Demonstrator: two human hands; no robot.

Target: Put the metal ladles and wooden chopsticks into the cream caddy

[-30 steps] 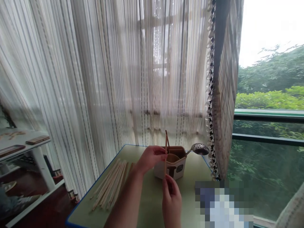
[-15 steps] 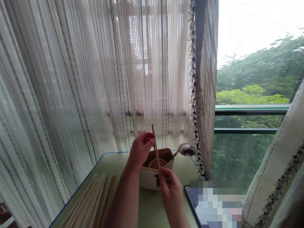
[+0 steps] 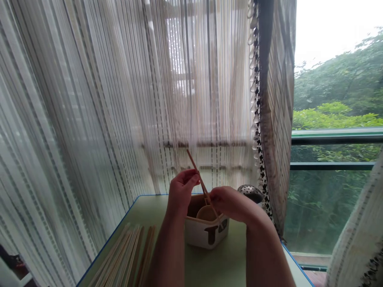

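Note:
A brown wooden chopstick (image 3: 192,160) slants from upper left to lower right over a holder. My left hand (image 3: 182,192) pinches it near its upper part, and my right hand (image 3: 229,204) grips it lower down. A second thin stick seems to run close beside it; whether it is also held I cannot tell. Below the hands stands a white utensil holder (image 3: 196,235) with brown patches and a brown inside. Inside it sits a round, light brown piece (image 3: 206,214). The chopstick's lower end passes in front of the holder's rim.
Several loose chopsticks (image 3: 122,255), pale and brown, lie on the green, blue-edged table (image 3: 158,205) at the left. A perforated metal ladle (image 3: 250,192) sticks out at the right behind my right arm. Sheer curtains (image 3: 119,99) hang behind the table.
My right hand has moved up the chopstick and turned over, its arm now coming in from the right. The chopstick tilts more. The view has shifted, and the phone is out of sight.

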